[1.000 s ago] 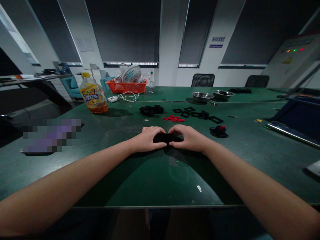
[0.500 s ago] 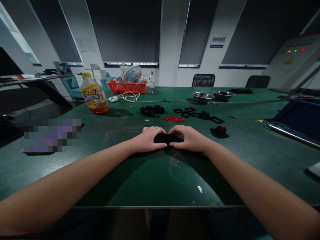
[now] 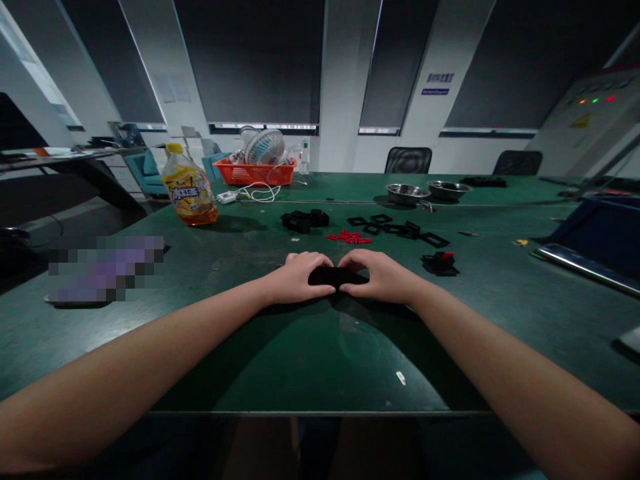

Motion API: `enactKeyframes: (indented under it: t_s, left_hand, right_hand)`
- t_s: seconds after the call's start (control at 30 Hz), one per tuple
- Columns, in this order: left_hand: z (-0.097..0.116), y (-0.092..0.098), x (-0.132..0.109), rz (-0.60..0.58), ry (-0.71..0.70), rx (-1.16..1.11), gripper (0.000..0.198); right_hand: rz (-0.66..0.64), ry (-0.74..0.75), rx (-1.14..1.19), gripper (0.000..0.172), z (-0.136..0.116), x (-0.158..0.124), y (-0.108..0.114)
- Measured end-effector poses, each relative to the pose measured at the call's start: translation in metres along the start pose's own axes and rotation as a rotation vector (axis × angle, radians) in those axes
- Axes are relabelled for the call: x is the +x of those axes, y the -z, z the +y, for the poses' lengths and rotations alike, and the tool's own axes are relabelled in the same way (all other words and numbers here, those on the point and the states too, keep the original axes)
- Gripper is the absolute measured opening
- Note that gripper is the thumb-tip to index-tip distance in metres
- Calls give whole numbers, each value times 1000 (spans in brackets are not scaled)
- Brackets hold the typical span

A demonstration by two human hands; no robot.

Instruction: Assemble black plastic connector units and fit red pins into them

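Note:
Both of my hands rest on the green table point(image 3: 310, 353) and meet around a small black plastic part point(image 3: 334, 275). My left hand point(image 3: 295, 278) grips its left end with curled fingers. My right hand point(image 3: 381, 276) grips its right end the same way. Just beyond the hands lie several small red pieces point(image 3: 349, 237), a pile of black parts point(image 3: 303, 220) and several flat black frames point(image 3: 395, 229). A black part with a red piece on it point(image 3: 438, 261) sits to the right of my right hand.
An orange drink bottle point(image 3: 190, 193) stands at the left. Further back are an orange basket point(image 3: 254, 173) holding a white fan, a white cable point(image 3: 250, 195) and two steel bowls point(image 3: 425, 192). A dark tray point(image 3: 595, 247) lies at the right edge.

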State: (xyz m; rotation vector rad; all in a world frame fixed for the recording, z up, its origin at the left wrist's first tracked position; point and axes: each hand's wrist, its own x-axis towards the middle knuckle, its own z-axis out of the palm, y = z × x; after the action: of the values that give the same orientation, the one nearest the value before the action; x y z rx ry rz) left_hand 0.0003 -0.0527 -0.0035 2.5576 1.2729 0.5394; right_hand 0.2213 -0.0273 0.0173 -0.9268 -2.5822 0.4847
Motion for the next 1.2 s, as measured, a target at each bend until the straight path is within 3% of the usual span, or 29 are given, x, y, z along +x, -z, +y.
enactKeyframes:
  t_s: [1.2]
  left_hand:
    - [1, 1, 0, -13, 11, 18, 40]
  right_hand:
    - [4, 29, 27, 34, 5, 0, -2]
